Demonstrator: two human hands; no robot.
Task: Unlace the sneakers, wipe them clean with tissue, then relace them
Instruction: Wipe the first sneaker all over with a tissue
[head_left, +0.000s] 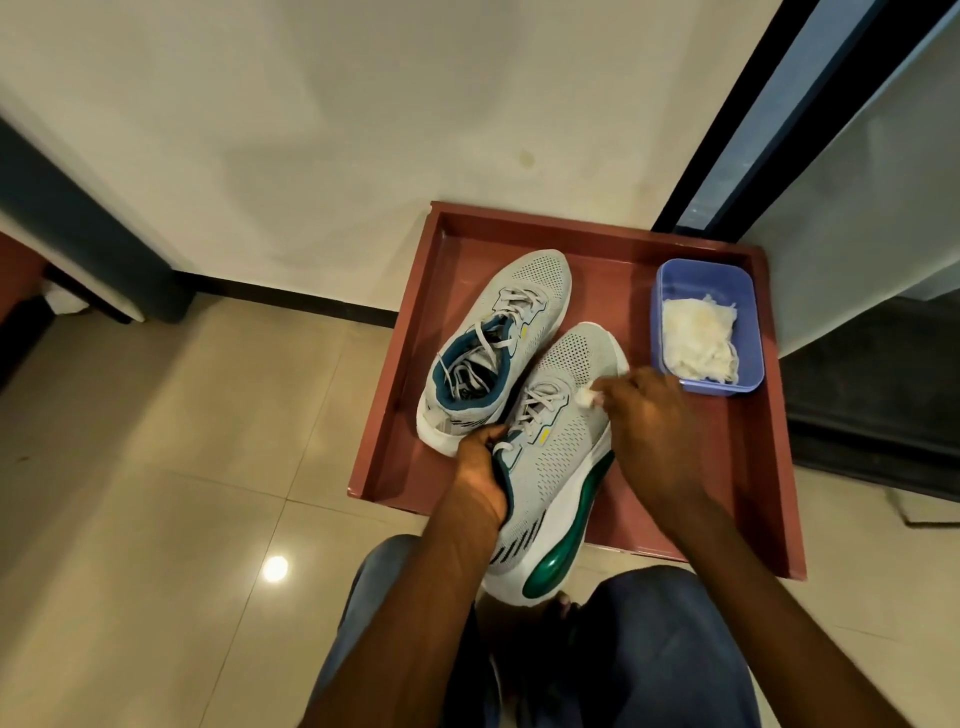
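Two hands — left hand (485, 475), right hand (657, 421) — on sneaker (558, 457)

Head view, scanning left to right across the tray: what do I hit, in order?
Tray's left wall → far sneaker → left hand gripping the near sneaker → right hand pinching tissue → blue tub of tissues → tray's right wall.

**Both hands forward, both gripping**

Left hand (485, 467): fingers curled over the near shoe's (561, 447) collar, thumb inside. Right hand (654, 415): knuckles up, fingertips pinching a tissue wad (586, 397) against its upper. Forearms bare, converging. Knees bent below.
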